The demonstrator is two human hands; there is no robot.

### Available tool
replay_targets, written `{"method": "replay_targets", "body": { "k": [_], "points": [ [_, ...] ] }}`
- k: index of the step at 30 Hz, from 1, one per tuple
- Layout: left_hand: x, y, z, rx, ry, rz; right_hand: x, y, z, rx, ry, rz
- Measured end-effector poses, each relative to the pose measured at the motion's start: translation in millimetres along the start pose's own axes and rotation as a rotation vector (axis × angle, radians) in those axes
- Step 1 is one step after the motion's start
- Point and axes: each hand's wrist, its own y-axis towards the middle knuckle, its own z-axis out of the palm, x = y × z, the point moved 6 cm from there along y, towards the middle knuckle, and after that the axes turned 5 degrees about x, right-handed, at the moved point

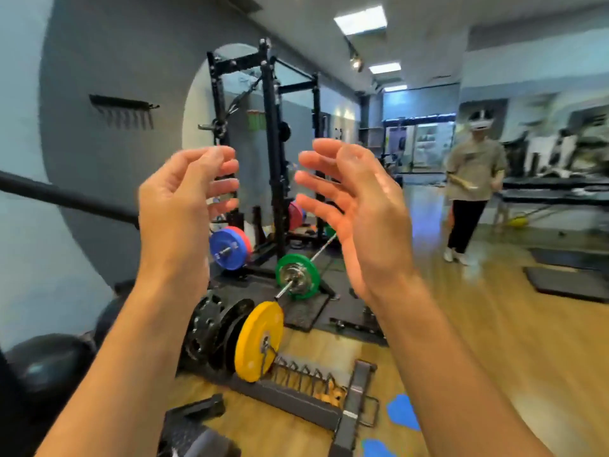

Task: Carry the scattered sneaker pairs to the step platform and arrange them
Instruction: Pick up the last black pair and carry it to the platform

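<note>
Both my hands are raised in front of me at chest height, palms facing each other with a gap between them. My left hand (184,206) has its fingers curled loosely and apart, holding nothing. My right hand (352,209) is flat with fingers spread, also holding nothing. No sneakers and no step platform are in view.
A black squat rack (273,153) stands ahead. A barbell with a green plate (296,275) lies on a black mat. A plate rack holds a yellow plate (260,341) near my feet. Dark exercise balls (46,364) sit left. A person (471,189) wearing a headset stands right on the wooden floor.
</note>
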Motion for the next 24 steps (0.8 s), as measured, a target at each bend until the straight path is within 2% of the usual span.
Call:
{"method": "replay_targets", "body": {
  "k": [8, 14, 24],
  "points": [
    [-22, -54, 221, 0.338, -0.319, -0.046, 153, -71, -157, -0.315, -0.274, -0.148],
    [-67, -138, 380, 0.52, -0.466, -0.047, 266, -156, -262, -0.464, -0.413, -0.262],
    [-135, -306, 661, 0.798, -0.756, -0.174, 454, -308, -446, -0.785, -0.779, -0.307]
  ]
}}
